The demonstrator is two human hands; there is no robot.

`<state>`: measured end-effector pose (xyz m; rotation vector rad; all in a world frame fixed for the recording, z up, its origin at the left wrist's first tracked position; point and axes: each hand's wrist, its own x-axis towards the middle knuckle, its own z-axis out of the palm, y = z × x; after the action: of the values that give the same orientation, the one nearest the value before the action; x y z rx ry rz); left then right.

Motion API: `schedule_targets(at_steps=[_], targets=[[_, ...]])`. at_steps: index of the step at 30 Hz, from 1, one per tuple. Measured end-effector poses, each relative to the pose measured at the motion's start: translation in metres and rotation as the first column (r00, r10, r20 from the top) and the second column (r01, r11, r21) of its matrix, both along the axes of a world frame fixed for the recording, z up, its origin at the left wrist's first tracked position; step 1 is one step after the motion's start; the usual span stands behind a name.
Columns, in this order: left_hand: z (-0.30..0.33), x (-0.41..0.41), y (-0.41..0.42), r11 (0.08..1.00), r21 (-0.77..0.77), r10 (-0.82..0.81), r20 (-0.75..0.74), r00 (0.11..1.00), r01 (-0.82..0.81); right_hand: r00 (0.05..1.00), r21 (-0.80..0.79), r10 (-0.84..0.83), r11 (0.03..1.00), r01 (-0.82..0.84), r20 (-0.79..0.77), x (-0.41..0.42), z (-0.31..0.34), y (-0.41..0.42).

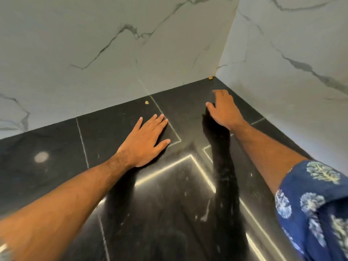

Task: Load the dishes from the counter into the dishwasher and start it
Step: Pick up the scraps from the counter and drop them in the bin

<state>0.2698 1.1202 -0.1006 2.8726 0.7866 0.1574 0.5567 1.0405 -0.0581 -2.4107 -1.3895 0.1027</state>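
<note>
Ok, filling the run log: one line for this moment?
left hand: flat on black counter | right hand: open over counter corner | dishes: none visible | dishwasher: not visible

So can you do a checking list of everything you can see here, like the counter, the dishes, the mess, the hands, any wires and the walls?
Surface: black stone counter, shiny, with pale seam lines and a dull round smudge.
Job's things: nothing seen; no dishes or dishwasher in view.
Clutter: two small tan crumbs, one by the back wall, one in the corner.
Hands: left hand lies flat on the counter, fingers straight; right hand reaches toward the corner, holding nothing.
Cables: nothing seen.
Surroundings: white marble-look walls meeting in a corner; blue patterned sleeve on the right arm.
</note>
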Motion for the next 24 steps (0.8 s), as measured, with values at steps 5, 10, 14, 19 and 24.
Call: schedule_targets(at_steps=[5,10,14,19,24], targets=[[-0.002,-0.001,0.003,0.999,-0.036,0.006,0.040,0.999,-0.004,0.997,-0.050,0.036,0.998,-0.032,0.074,0.058,-0.005,0.065],[0.000,0.000,0.002,0.998,-0.059,0.022,0.041,0.999,-0.019,0.997,-0.044,0.058,0.997,-0.056,0.054,0.081,-0.022,0.103],[0.001,0.001,0.003,0.998,-0.063,0.027,0.028,0.999,-0.026,0.990,0.051,-0.011,0.999,0.004,0.140,0.093,-0.029,0.114],[0.003,0.001,0.002,0.996,-0.079,0.032,0.038,0.999,-0.029,0.999,0.235,0.045,0.971,-0.047,0.014,0.080,-0.015,0.098],[0.005,0.001,0.000,0.996,-0.089,0.035,0.043,0.998,-0.031,0.674,0.409,0.135,0.873,0.265,-0.726,0.022,0.000,0.074]])
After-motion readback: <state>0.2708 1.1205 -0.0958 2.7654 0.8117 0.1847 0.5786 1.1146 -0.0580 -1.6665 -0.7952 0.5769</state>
